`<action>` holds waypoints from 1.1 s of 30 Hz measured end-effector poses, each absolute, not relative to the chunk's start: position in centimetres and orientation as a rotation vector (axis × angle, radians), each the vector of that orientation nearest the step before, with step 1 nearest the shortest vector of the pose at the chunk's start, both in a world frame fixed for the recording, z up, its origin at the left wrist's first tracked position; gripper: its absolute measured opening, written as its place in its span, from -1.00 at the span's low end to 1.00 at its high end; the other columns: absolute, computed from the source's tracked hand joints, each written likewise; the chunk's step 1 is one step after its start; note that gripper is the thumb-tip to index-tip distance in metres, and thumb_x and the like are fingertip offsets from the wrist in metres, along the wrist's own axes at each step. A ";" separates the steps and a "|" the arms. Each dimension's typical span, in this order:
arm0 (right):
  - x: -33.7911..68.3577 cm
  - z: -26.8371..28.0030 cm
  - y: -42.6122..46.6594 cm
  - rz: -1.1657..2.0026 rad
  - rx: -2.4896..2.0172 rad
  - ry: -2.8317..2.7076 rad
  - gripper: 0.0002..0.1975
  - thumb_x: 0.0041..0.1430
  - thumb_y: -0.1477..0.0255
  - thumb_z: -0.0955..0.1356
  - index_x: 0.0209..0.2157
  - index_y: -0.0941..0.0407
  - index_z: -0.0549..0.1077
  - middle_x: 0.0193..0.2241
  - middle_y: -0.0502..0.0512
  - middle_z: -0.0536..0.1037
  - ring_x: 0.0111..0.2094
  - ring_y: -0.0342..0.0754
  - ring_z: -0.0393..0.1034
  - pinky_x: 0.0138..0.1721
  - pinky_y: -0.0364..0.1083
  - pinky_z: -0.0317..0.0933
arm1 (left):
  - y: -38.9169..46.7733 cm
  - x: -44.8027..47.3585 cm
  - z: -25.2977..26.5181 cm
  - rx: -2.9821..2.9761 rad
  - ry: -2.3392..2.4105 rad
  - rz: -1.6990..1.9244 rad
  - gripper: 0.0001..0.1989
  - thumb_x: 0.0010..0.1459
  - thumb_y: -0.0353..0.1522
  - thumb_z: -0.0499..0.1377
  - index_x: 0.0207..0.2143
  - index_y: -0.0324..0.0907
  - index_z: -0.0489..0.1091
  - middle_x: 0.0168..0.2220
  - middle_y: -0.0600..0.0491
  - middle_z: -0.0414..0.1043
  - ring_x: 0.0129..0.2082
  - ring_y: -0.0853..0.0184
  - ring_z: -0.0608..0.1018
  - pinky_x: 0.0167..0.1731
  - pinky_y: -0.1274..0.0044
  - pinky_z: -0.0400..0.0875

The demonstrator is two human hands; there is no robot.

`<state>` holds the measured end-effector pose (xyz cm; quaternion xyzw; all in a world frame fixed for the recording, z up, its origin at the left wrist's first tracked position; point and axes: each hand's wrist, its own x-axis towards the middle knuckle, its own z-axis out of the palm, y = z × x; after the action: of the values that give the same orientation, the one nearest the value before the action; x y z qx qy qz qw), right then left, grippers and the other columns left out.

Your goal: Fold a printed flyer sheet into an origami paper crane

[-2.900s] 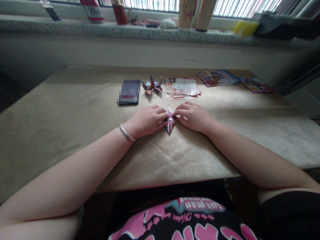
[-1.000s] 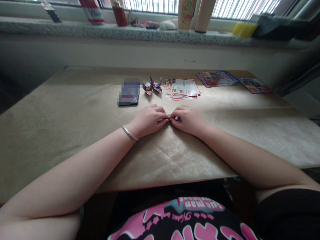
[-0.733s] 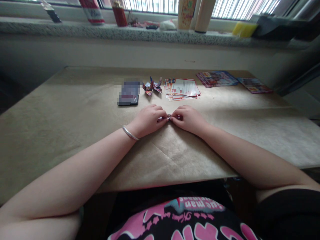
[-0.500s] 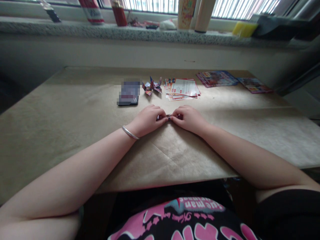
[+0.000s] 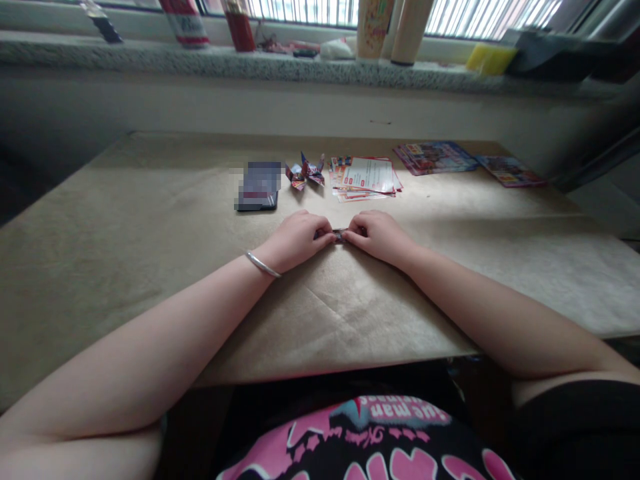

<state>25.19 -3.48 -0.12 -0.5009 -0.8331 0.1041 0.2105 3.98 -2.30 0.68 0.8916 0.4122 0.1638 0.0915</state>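
Between my fingertips lies a small piece of folded paper [image 5: 339,235], dark and colourful, mostly covered by my hands. My left hand [image 5: 305,231], with a silver bangle at the wrist, pinches its left side. On the opposite side my right hand [image 5: 374,233] grips the paper between thumb and fingers. Both hands rest low over the table. Just beyond them stand two folded paper cranes [image 5: 305,173] with pointed tips. A stack of printed paper sheets [image 5: 369,175] lies to the right of the cranes.
A dark phone-like object [image 5: 259,187], partly blurred out, lies left of the cranes. Colourful printed leaflets [image 5: 435,157] are at the back right, with another small pile [image 5: 511,171] beside them. Bottles, a yellow sponge-like block [image 5: 490,59] and other items line the stone windowsill [image 5: 280,67].
My fingertips have drawn slightly apart, and a little more of the folded paper shows between them. Both hands still hold it in nearly the same place.
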 end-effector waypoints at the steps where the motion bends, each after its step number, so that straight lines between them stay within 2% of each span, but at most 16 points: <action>1: 25.2 -0.1 -3.4 0.297 -1.402 -2.315 -0.79 0.20 0.32 0.38 -0.48 0.12 0.49 -0.46 0.06 0.53 -0.40 -0.09 0.30 -0.35 -0.09 0.06 | -2.3 4.0 0.6 2.647 1.229 0.499 -0.78 0.24 -0.25 0.17 -0.36 -0.20 0.49 -0.42 0.02 0.52 -0.36 0.29 0.46 -0.35 0.50 0.30; 12: 25.1 -0.1 -3.3 0.332 -1.398 -2.304 -0.80 0.17 0.34 0.39 -0.50 0.11 0.47 -0.49 0.03 0.52 -0.46 -0.13 0.28 -0.41 -0.11 0.02 | -2.4 4.1 0.4 2.615 1.221 0.517 -0.85 0.23 -0.28 0.19 -0.29 -0.18 0.48 -0.39 0.04 0.51 -0.36 0.30 0.46 -0.34 0.50 0.30; 19: 25.3 -0.3 -3.2 0.335 -1.364 -2.317 -0.82 0.17 0.33 0.38 -0.48 0.10 0.47 -0.48 0.01 0.51 -0.43 -0.12 0.29 -0.39 -0.11 0.01 | -2.3 3.5 0.4 2.781 0.958 0.643 -0.87 0.26 -0.37 0.16 -0.23 -0.17 0.51 -0.28 0.00 0.52 -0.27 0.30 0.48 -0.22 0.48 0.36; 24: 25.5 -0.4 -3.4 0.286 -1.322 -2.309 -0.83 0.17 0.34 0.38 -0.46 0.11 0.49 -0.46 0.05 0.50 -0.39 -0.08 0.31 -0.33 -0.09 0.09 | -2.3 2.9 0.6 2.902 0.804 0.628 -0.81 0.32 -0.36 0.11 -0.24 -0.16 0.54 -0.31 -0.01 0.55 -0.27 0.29 0.49 -0.21 0.47 0.36; 28: 25.7 -0.6 -3.5 0.296 -1.198 -2.289 -0.91 0.17 0.40 0.39 -0.37 0.11 0.54 -0.40 0.06 0.51 -0.34 -0.07 0.33 -0.25 -0.09 0.17 | -2.1 2.8 0.4 2.884 0.795 0.632 -0.82 0.31 -0.34 0.14 -0.23 -0.17 0.55 -0.31 0.00 0.55 -0.29 0.31 0.51 -0.24 0.50 0.36; 33: 25.6 -0.3 -3.9 0.235 -1.118 -2.349 -0.92 0.16 0.44 0.39 -0.34 0.10 0.56 -0.41 0.06 0.54 -0.33 -0.06 0.36 -0.24 -0.09 0.19 | -2.0 2.7 0.1 2.884 0.772 0.651 -0.80 0.31 -0.34 0.15 -0.24 -0.18 0.57 -0.33 0.00 0.55 -0.32 0.34 0.52 -0.27 0.53 0.35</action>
<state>25.63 -3.91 -0.27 -0.4130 -0.8680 0.0868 0.2617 2.71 -1.96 0.14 0.9429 0.2523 0.2130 0.0431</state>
